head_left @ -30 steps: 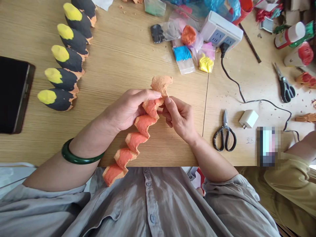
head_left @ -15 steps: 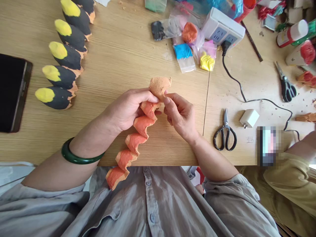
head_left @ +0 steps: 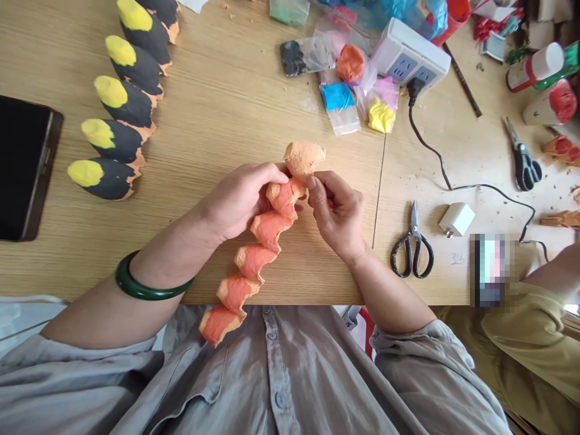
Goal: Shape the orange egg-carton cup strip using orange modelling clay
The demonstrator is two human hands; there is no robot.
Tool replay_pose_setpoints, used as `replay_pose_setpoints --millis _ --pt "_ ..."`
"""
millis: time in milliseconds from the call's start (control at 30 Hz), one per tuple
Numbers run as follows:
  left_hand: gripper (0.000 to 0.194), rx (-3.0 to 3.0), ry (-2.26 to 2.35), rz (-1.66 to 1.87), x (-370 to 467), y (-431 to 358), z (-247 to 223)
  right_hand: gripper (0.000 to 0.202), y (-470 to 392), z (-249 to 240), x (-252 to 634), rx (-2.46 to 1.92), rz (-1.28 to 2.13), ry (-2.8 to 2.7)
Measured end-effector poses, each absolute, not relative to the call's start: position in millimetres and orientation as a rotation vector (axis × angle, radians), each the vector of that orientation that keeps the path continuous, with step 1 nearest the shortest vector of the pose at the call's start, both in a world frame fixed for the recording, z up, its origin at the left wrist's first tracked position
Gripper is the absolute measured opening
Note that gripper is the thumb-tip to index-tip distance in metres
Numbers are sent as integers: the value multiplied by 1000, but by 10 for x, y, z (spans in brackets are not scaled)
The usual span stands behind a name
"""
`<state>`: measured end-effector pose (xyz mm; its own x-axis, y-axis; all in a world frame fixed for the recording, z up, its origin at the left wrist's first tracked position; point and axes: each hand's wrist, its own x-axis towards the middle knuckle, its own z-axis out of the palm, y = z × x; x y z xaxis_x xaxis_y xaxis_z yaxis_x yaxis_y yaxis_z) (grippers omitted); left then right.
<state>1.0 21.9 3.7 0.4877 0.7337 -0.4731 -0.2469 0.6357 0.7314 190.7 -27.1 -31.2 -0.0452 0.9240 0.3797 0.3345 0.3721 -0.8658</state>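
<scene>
My left hand (head_left: pixel 247 196) grips a long orange scalloped strip (head_left: pixel 256 261) near its upper end, thumb on top, other fingers beneath. The strip looks clay-covered, a chain of curved pieces with coral-red patches and paler edges; its lower end hangs past the table edge over my shirt. The top piece (head_left: pixel 304 158) is plain pale orange. At the right edge of the strip, just below that piece, my right hand (head_left: pixel 338 208) pinches with thumb and forefinger. Whether something small sits in this pinch is hidden.
Several black-and-yellow oval pieces (head_left: pixel 122 136) line the upper left, near a dark tablet-like device (head_left: pixel 25 169). Bagged coloured clay (head_left: pixel 338 96) and a power strip (head_left: pixel 410 54) lie ahead. To the right are scissors (head_left: pixel 413 241), a white charger (head_left: pixel 457 219), a cable and another person's arm (head_left: pixel 553 272).
Both hands and the strip have shifted slightly right, and the strip has turned a little, showing more of its pale edges. The right thumb still presses by the top piece.
</scene>
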Motion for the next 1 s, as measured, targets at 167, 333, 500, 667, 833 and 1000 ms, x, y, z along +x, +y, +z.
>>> replay_pose_setpoints --millis 167,333,500,667,833,1000 --pt "31 617 833 612 -19 244 44 45 -264 -296 1895 -1125 724 -1560" --pt "14 703 769 598 -17 236 82 43 -275 -274 1886 -1116 714 -1543" --pt "10 741 789 565 -68 263 25 48 -275 -262 1874 -1139 806 -1518" --pt "10 798 767 528 -33 254 68 53 -279 -236 1859 -1120 905 -1441" --pt "8 820 672 531 -1 243 130 60 -262 -215 1859 -1179 1022 -1379" --pt "6 762 775 507 -18 251 123 62 -242 -221 1847 -1168 1059 -1329"
